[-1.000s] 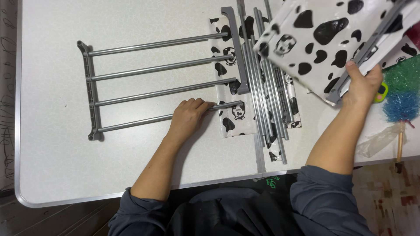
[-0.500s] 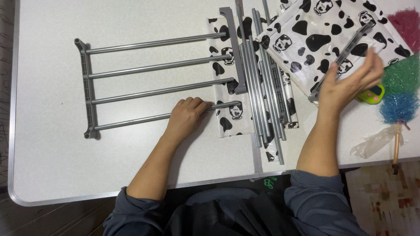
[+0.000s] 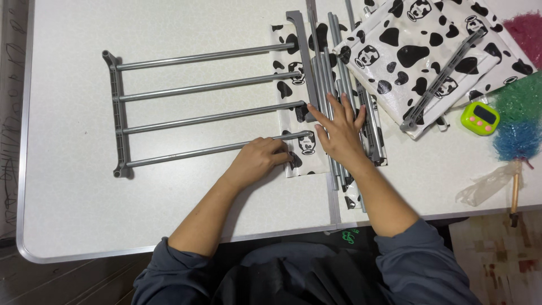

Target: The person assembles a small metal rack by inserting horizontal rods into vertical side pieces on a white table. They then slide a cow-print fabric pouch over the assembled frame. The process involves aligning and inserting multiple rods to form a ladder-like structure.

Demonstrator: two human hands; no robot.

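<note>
The left hand (image 3: 258,160) is gripping the near end of the lowest bar of the grey metal rack with four long bars (image 3: 206,103), which is lying flat on the white table (image 3: 73,214). The right hand (image 3: 340,131) is resting open, fingers spread, on a bundle of loose grey metal rods (image 3: 333,51) lying over the cow-patterned black-and-white fabric (image 3: 420,51). A green timer (image 3: 479,118) is lying near the colourful duster (image 3: 516,121).

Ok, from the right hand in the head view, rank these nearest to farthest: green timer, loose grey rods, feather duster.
1. Loose grey rods: under the right hand.
2. Green timer: off to its right.
3. Feather duster: farther right, by the table edge.
</note>
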